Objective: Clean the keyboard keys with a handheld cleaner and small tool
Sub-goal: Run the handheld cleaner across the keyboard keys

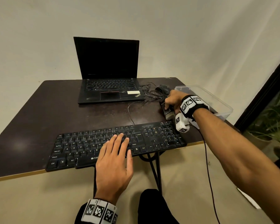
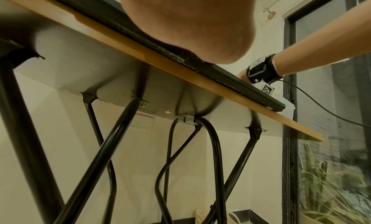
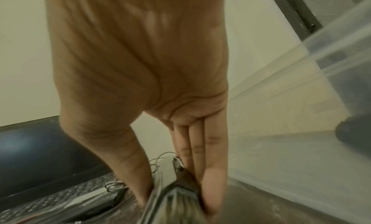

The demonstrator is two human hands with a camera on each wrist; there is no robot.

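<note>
We lay our left hand (image 1: pixel 115 156) flat, fingers (image 1: pixel 120 139) straight, across the middle of the keyboard (image 1: pixel 116 143), which sits at the near edge of the desk (image 1: pixel 39 110). Behind the keyboard's right end, our right hand (image 1: pixel 174 101) closes thumb and fingers (image 3: pixel 212 187) around a dark handheld cleaner (image 1: pixel 167 111), its bristled end blurred, its body largely hidden.

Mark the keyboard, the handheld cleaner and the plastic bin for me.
keyboard (image 1: pixel 81 145), head view, letter keys.
cleaner (image 1: pixel 168 112), head view, its brush end below the right hand.
bin (image 1: pixel 223 104), head view, right rim.
</note>
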